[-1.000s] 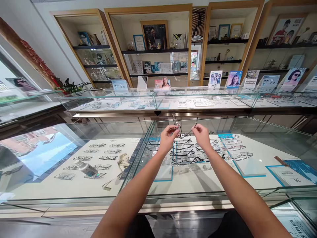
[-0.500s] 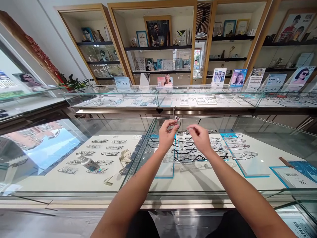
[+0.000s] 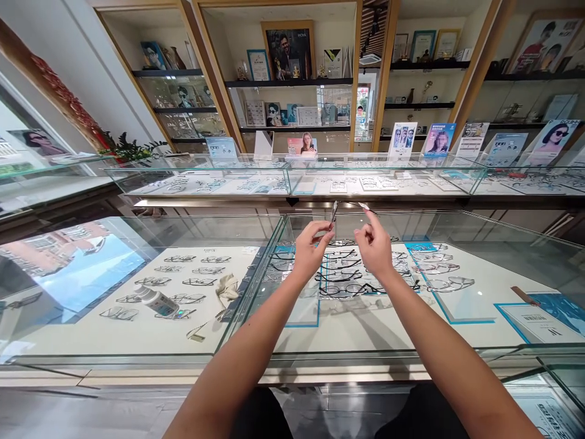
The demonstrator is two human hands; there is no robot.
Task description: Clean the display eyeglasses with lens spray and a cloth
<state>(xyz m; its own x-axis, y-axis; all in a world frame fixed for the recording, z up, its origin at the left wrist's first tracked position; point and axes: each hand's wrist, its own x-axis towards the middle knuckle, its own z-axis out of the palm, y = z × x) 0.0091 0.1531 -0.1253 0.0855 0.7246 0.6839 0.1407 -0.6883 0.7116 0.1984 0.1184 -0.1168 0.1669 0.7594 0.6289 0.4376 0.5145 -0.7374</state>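
one pair of eyeglasses (image 3: 334, 213), held up over the glass display case (image 3: 351, 335); your left hand (image 3: 311, 247), pinching their lower end; your right hand (image 3: 375, 249), forefinger newly straightened toward their far end, other fingers curled, contact uncertain; eyeglasses turned since half a second ago, your left hand seemingly their main support

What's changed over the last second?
The right hand let go of its pinch on the glasses and raised its index finger near them; contact is unclear. The glasses turned in the left hand, which kept its hold. The bottle and cloth stayed put.
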